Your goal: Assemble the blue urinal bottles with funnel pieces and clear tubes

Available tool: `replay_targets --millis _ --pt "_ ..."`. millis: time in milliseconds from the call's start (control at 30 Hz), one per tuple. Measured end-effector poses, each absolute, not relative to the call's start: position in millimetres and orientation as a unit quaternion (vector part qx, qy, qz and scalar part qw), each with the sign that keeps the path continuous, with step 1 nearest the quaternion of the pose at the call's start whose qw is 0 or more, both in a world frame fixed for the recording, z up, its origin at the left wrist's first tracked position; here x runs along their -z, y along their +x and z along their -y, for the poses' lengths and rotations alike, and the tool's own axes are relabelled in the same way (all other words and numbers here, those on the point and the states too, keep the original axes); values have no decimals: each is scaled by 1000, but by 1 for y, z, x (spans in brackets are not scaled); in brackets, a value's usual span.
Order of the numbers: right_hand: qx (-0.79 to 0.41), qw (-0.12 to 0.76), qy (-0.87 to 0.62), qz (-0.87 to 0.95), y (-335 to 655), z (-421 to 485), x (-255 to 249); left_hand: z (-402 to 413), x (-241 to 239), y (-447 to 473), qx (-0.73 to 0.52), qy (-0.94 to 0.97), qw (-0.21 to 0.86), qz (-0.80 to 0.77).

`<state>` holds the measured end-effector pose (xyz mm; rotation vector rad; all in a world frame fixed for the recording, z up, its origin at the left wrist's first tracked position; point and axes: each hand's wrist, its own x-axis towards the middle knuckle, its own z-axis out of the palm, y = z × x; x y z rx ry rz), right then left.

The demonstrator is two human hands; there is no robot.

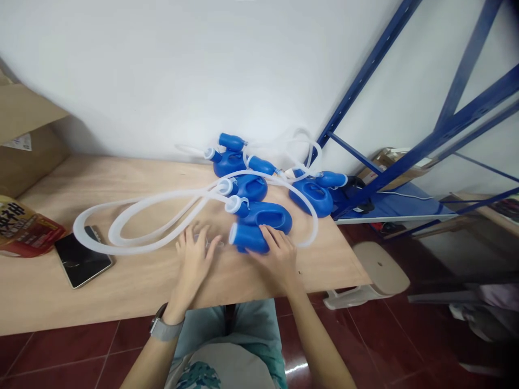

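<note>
My right hand [279,251] is closed round a blue plastic funnel cup [248,236], whose pale open mouth points left. Just behind it lies a blue urinal bottle [263,215] with a white cap [233,204]. My left hand [194,251] rests low over the table, its fingers and thumb apart. A small clear piece [208,243], blurred, lies by the left thumb and is partly hidden; I cannot tell whether the fingers touch it. A long translucent tube [138,249] loops across the table to the left and behind the bottles.
More blue bottles [314,197] with cups and tubes stand along the wall. On the table [133,294] at left are a phone [83,258], a red-and-yellow package [26,229] and a cardboard box [32,151]. Right are a blue metal rack [377,156] and a beige stool [379,267].
</note>
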<state>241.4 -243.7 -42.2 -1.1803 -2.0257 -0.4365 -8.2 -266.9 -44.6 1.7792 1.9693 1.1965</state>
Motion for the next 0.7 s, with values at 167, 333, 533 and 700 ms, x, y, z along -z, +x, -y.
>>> replay_targets --millis 167,333,533,700 --pt "129 354 -421 825 237 244 38 278 20 9 -456 696 251 -495" --pt "66 283 -309 906 269 234 25 282 11 -11 -361 795 255 -415" --pt "82 308 -365 875 302 225 17 274 39 -50 -319 779 161 -516" --pt "95 357 -439 819 286 228 29 258 77 -67 -235 750 133 -604"
